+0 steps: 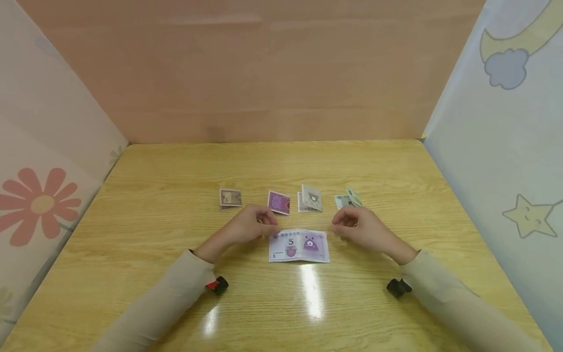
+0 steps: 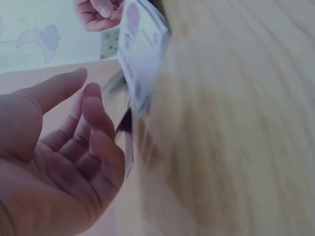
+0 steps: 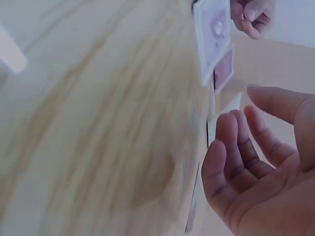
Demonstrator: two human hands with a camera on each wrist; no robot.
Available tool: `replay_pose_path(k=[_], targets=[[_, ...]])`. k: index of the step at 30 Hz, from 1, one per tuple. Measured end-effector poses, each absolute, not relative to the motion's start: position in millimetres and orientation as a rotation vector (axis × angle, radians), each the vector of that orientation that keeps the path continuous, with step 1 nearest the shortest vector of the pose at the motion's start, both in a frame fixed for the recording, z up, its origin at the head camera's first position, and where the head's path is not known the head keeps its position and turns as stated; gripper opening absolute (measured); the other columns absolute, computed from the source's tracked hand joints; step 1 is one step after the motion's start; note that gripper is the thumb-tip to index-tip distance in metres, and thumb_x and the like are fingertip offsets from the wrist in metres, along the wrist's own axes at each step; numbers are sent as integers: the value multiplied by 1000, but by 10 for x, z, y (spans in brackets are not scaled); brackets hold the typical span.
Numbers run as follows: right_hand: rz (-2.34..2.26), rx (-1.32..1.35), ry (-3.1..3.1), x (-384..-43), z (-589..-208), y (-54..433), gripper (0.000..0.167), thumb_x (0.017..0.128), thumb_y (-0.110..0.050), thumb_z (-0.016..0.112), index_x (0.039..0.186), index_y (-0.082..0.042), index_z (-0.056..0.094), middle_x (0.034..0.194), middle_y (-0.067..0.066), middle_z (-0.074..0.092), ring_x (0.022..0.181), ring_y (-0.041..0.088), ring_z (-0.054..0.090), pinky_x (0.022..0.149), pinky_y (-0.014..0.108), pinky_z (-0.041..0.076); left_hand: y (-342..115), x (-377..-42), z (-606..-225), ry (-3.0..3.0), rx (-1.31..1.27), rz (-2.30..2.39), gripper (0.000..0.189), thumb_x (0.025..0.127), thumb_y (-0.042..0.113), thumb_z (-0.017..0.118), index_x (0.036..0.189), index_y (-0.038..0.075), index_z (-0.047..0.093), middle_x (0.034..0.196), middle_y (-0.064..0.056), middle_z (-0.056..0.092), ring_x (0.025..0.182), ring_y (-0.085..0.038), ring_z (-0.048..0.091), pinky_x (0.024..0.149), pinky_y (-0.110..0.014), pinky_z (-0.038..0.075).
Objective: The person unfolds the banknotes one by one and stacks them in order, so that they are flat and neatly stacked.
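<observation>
A purple play banknote [image 1: 299,246] marked 5 lies on the table with a crease down its middle. At its upper left corner is my left hand [image 1: 253,225], its fingertips overlapping the edge in the head view. In the left wrist view a gap shows between thumb [image 2: 69,88] and forefinger, with nothing held. My right hand [image 1: 359,229] hovers just off the note's upper right corner. Its fingers [image 3: 227,135] are loosely bent, and the right wrist view shows nothing between them and the thumb.
Behind the hands stand several folded notes in a row: a brown one [image 1: 230,197], a dark purple one [image 1: 279,202], a pale grey one [image 1: 312,198] and a green one [image 1: 354,196]. The wooden table [image 1: 176,171] meets an orange back wall [image 1: 272,73] and patterned side walls.
</observation>
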State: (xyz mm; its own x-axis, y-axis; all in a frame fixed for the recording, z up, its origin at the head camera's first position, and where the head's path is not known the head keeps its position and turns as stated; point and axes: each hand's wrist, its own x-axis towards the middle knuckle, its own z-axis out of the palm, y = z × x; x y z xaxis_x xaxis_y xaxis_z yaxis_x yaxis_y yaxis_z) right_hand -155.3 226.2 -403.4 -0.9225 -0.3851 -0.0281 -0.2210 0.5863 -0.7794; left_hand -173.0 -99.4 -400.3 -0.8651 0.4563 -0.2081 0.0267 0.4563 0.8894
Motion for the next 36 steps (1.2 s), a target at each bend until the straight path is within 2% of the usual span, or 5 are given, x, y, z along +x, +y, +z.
replay_pose_path(k=[8,14,17,26,36], targets=[[-1428,-467,2457,-1526,-3931,2556,22,94,-16,73,107,0,67,94,10,67,85,24,64,72,33,56,-850,-1771,-3924,2180,492,1499,26,92,14,76,113,0,71,91,-7,71,74,-27,69,63,-38,56],[-1532,-416,2329,-1492,-3854,2816,37,97,-20,70,122,6,62,107,25,66,90,37,69,76,45,58,-682,-1799,-3884,2007,522,1597,40,93,19,75,124,-4,65,108,-19,72,89,-28,72,74,-42,58],[-1578,-401,2284,-1482,-3823,2953,42,98,-18,68,129,9,57,114,30,65,94,40,69,79,50,57,-580,-1823,-3873,1932,573,1641,41,94,14,73,128,-6,62,117,-24,69,97,-29,71,79,-42,58],[-1673,-424,2224,-1503,-3810,3346,44,103,-12,59,141,6,48,129,11,66,106,27,69,84,45,57,-229,-1892,-3836,1794,557,1682,44,95,12,71,136,-2,58,125,-17,67,117,-38,63,92,-48,54],[-1792,-404,2154,-1528,-3799,3624,40,106,-9,52,145,-2,48,132,1,65,114,20,66,89,37,56,258,-2011,-3809,1674,577,1705,48,95,14,72,140,2,57,132,-20,63,111,-24,67,92,-50,54]])
